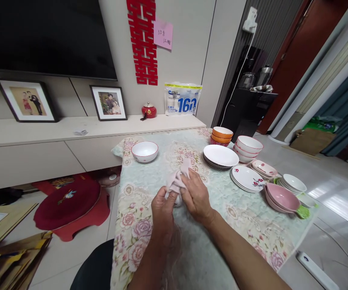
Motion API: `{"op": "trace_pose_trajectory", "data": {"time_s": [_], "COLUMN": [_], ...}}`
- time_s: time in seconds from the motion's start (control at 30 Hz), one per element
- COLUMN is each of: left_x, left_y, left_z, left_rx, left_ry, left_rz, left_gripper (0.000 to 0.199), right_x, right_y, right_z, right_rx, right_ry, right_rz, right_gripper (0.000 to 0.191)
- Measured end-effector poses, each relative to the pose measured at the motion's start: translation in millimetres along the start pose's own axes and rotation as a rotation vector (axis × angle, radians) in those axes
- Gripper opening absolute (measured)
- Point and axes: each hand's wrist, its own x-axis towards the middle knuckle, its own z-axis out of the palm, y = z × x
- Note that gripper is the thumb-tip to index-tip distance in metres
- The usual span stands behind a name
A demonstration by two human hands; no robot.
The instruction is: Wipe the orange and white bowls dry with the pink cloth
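Above the floral tablecloth (pixel 137 225), both of my hands meet around a pale pink cloth (pixel 176 181). My left hand (pixel 164 207) is closed, its thumb and fingers pinching the lower left of the bunched cloth. From the other side my right hand (pixel 196 195) presses its curled fingers into the cloth. A small whitish piece shows under the cloth between the hands; it is mostly covered and I cannot tell what it is. Beyond my hands, to the left, a white bowl with a red rim (pixel 145 151) stands upright on the table.
At the table's right are stacked white plates (pixel 220 155), orange bowls (pixel 222 132), red-rimmed bowls (pixel 249 145), flowered plates (pixel 247 178), pink leaf-shaped dishes (pixel 283 197) and small white bowls (pixel 294 183). A red stool (pixel 80 217) stands left; a white cabinet (pixel 101 131) runs behind.
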Motion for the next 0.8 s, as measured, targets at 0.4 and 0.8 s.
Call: {"op": "trace_pose_trajectory", "data": {"time_s": [0.4,0.8], "left_x": [-11,-7], "left_y": [15,21], "left_z": [5.1,10.9], "left_rx": [0.135,-0.065], "left_ry": [-0.141,-0.151], "left_rz": [-0.128,-0.186], "left_gripper": [0.037,0.029], "right_x": [13,19], "right_y": [37,39], "right_z": [-11,-18], "right_rx": [0.757,1.002], "right_ry": [0.124,0.206], "right_rz": [0.738,0.953], "right_gripper": [0.044,0.037]}}
